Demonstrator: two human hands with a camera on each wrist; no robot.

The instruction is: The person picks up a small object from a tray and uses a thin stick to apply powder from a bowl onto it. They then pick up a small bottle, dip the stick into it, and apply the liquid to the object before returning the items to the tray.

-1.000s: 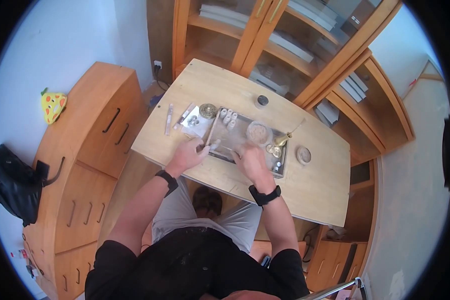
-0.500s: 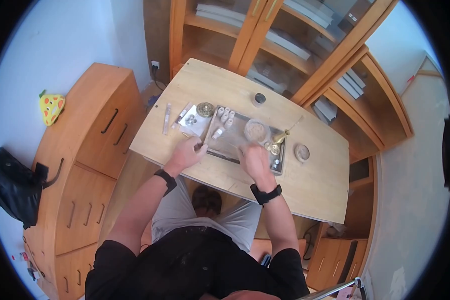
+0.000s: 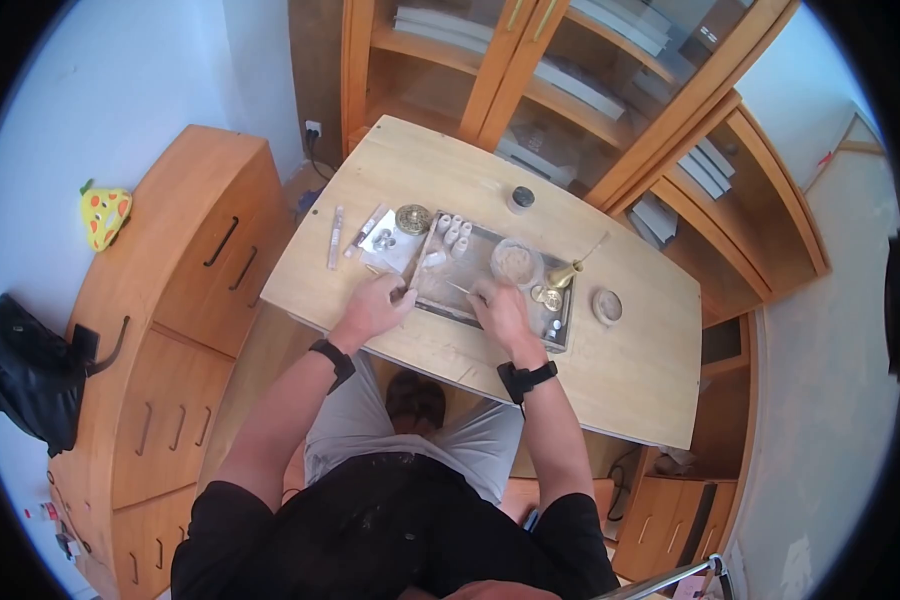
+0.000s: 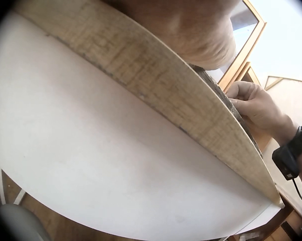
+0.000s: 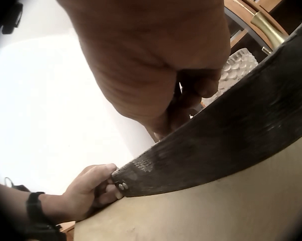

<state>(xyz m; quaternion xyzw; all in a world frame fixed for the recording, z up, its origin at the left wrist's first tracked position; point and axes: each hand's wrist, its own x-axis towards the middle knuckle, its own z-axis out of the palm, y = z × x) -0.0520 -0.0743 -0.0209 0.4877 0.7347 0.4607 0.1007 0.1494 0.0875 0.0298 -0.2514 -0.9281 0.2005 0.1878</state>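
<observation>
While pinching a thin stick (image 3: 456, 288) between curled fingertips of the right hand (image 3: 503, 308), points it leftward over the powdery floor of a rectangular tray (image 5: 231, 135); cannot tell whether touching. With curled fingers of the left hand (image 3: 373, 305), grips the tray's near left corner, where dark walls look scuffed and dull. Inside the tray: to the left, stubby white cylindrical bottles (image 3: 456, 228) standing clustered; farther right, a round bowl (image 5: 241, 68) with scale-like relief outside, filled with pinkish-beige powder. Beside the bowl, a slender-necked brassy vase (image 3: 564, 277), smooth and shiny, near rounded brassy pieces (image 3: 548, 298). Beyond the tray's left end, on pale wooden table (image 3: 620, 380): an ornate brassy disc (image 3: 413, 219) and glossy silvery bits (image 3: 384, 239) on flat white paper (image 3: 398, 250). Off to the right, a squat round pot (image 3: 607, 307); behind, a dark-topped jar (image 3: 521, 199).
</observation>
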